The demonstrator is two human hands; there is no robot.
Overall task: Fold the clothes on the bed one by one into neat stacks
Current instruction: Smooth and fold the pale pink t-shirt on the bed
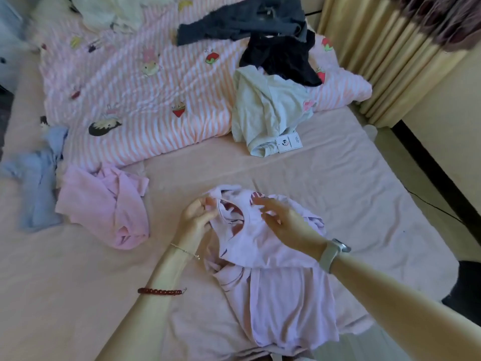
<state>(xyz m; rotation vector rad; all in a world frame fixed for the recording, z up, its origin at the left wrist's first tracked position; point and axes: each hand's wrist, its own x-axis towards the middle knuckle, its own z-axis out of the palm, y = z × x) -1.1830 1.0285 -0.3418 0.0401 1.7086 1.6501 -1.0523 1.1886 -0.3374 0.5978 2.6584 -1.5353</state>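
Your left hand (197,217) pinches the neckline edge of the lilac garment (276,290), fingers curled round the fabric. Your right hand (283,222) lies over the garment's upper part with fingers spread and fairly straight, resting on the cloth and gripping nothing. The garment lies on the pink sheet (338,183), near the bed's front edge. A crumpled pink garment (104,207) lies to its left, apart. A pale green garment (268,110) with a tag sits farther back, against the striped quilt (145,100).
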